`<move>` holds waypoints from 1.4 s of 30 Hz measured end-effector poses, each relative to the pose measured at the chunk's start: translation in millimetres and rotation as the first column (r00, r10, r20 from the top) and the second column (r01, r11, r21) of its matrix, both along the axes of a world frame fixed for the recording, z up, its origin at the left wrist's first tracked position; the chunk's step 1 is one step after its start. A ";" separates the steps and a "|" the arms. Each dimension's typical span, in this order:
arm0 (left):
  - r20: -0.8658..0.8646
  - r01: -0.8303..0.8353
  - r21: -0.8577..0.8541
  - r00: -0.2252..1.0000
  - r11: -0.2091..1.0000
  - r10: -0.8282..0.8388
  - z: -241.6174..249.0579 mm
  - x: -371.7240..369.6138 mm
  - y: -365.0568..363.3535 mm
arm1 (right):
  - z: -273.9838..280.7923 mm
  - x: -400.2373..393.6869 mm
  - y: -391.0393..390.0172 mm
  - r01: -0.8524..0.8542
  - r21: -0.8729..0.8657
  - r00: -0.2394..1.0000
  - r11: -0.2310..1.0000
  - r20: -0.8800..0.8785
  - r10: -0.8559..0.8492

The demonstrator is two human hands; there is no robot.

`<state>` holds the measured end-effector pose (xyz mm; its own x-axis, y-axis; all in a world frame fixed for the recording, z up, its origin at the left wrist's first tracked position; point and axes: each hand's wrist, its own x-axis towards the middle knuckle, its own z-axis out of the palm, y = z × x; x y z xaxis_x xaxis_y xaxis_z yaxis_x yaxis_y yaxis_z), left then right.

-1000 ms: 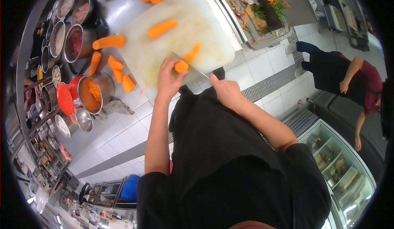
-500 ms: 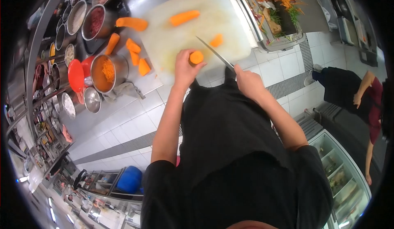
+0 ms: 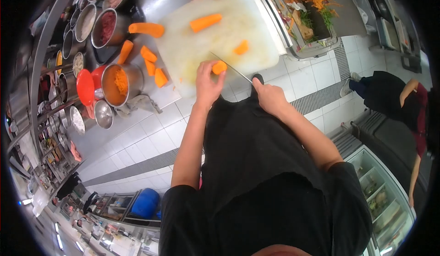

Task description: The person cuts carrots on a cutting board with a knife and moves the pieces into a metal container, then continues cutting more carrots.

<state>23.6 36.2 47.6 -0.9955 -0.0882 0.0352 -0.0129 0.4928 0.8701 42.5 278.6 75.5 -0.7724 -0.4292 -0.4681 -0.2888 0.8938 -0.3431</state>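
Note:
My left hand is closed around a short piece of carrot at the near edge of the white cutting board. In my right hand is the handle of a knife, its blade angled up and left, right beside the carrot piece and over the board. A smaller carrot chunk lies on the board to the right of the blade. Farther back on it rests a longer peeled carrot length.
Left of the board lie several carrot pieces and a metal pot with shredded carrot. Metal bowls of meat stand behind. A scrap bin sits at the right. Another person stands at far right.
The knife has moved left and its blade has come right up to the carrot piece in my left hand. The person at far right has shifted an arm.

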 end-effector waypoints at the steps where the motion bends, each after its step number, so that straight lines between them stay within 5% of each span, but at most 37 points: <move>1: 0.008 0.011 -0.020 1.000 1.000 -0.011 -0.3 -2.5 -0.7 | 1.1 -2.6 -0.5 -0.001 0.001 1.000 1.000 -0.010 0.001; 5: -0.020 0.086 -0.169 0.996 0.982 -0.091 2.7 -11.0 -4.3 | 22.2 -2.1 -2.3 0.004 0.007 0.999 1.000 -0.034 -0.004; 22: 0.139 0.073 -0.062 0.988 0.995 -0.064 5.9 -12.2 -3.4 | 60.6 2.6 8.4 -0.010 0.019 1.000 1.000 -0.024 0.010; 31: 0.116 0.066 -0.033 0.991 0.997 -0.062 7.7 -11.7 -3.2 | 2.1 -9.2 -6.5 0.006 -0.109 0.999 0.994 -0.034 -0.010; 42: 0.116 0.061 -0.036 0.992 0.997 -0.056 6.0 -12.9 -3.1 | 52.9 0.9 8.6 0.015 -0.077 0.999 0.997 0.035 -0.013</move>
<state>10.7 33.2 53.7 -0.9965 -0.0304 -0.0776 -0.0819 0.5294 0.8444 43.4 287.2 128.4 -0.7624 -0.4545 -0.4606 -0.2632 0.8681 -0.4209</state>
